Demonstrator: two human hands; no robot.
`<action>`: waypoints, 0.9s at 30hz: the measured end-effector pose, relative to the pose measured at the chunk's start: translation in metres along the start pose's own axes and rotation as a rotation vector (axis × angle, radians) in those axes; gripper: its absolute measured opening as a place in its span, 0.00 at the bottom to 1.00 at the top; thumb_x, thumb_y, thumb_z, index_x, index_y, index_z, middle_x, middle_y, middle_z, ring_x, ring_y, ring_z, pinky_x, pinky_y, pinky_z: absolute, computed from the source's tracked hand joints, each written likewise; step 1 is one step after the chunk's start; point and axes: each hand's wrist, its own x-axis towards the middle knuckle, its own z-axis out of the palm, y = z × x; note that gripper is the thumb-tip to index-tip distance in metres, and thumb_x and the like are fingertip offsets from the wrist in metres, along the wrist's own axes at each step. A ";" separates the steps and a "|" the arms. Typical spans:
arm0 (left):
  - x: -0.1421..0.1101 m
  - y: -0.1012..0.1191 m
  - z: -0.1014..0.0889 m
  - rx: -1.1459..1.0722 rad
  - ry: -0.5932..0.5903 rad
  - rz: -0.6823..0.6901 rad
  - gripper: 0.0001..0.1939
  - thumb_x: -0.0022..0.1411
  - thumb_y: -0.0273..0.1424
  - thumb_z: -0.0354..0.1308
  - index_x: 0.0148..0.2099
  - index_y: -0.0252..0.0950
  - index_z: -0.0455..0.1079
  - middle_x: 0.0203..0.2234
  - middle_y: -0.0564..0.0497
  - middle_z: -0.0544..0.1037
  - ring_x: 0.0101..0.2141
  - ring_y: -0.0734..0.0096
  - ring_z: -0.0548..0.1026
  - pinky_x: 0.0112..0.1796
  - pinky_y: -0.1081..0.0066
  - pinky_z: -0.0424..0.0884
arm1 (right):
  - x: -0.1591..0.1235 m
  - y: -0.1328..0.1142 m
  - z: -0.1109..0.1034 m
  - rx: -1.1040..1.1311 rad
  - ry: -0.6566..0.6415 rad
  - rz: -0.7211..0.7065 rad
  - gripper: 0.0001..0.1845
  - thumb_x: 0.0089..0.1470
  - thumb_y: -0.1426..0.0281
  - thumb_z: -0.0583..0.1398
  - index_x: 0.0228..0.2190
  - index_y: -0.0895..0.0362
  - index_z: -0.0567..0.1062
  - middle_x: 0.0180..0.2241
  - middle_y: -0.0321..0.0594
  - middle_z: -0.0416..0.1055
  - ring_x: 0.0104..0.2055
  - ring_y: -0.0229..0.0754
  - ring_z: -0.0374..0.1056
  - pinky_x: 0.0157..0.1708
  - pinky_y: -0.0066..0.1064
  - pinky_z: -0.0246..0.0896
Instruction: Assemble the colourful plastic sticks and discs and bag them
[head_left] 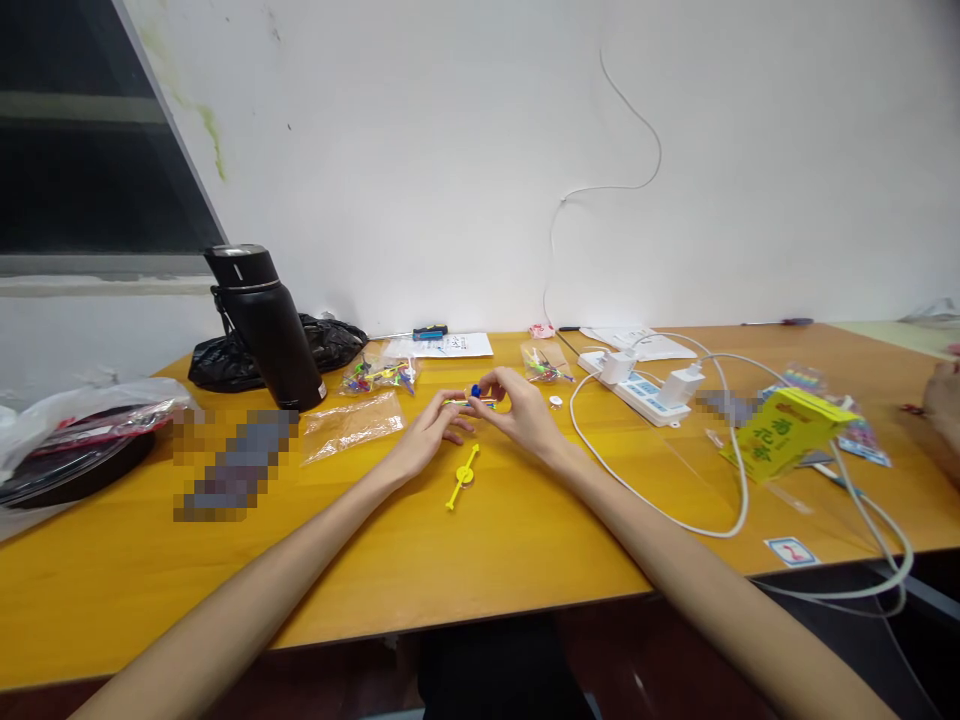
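Observation:
My two hands meet above the middle of the table. My right hand [521,412] is closed in a pinch at a small blue plastic piece [476,391]. My left hand [426,437] grips the near end of a thin yellow-green plastic piece [456,402] that runs toward the right fingertips. Fingers partly hide both pieces, and I cannot tell whether they are joined. Just below my hands, a yellow plastic bar [465,476] with a round middle and arrow-like ends lies on the wooden table [517,560]. A small white piece [555,402] rests to the right.
Bags of coloured plastic parts [382,374] and an empty clear bag [354,425] lie left. A black bottle [266,325] stands farther left. At right are a power strip [637,390], looping white cables [742,490] and a yellow box [787,432]. Another person's hand [943,410] shows at the edge.

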 end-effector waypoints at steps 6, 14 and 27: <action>0.002 0.001 -0.003 0.047 -0.027 -0.046 0.16 0.66 0.41 0.57 0.51 0.36 0.69 0.44 0.43 0.80 0.38 0.66 0.78 0.41 0.66 0.72 | 0.003 0.005 -0.003 -0.037 0.049 0.001 0.06 0.62 0.64 0.60 0.37 0.54 0.71 0.35 0.40 0.72 0.37 0.42 0.68 0.39 0.33 0.64; 0.000 0.000 -0.004 0.246 -0.191 0.042 0.12 0.61 0.37 0.63 0.45 0.37 0.75 0.40 0.45 0.80 0.42 0.62 0.78 0.45 0.64 0.71 | 0.010 0.048 -0.034 -0.105 0.254 0.142 0.07 0.58 0.64 0.60 0.36 0.55 0.69 0.34 0.41 0.72 0.34 0.42 0.67 0.38 0.34 0.65; -0.005 0.004 -0.004 0.288 -0.308 0.007 0.13 0.61 0.33 0.62 0.48 0.36 0.71 0.43 0.44 0.79 0.35 0.70 0.76 0.36 0.70 0.71 | 0.005 0.060 -0.048 -0.506 -0.096 0.385 0.07 0.55 0.62 0.62 0.31 0.53 0.74 0.26 0.36 0.73 0.28 0.42 0.67 0.27 0.29 0.51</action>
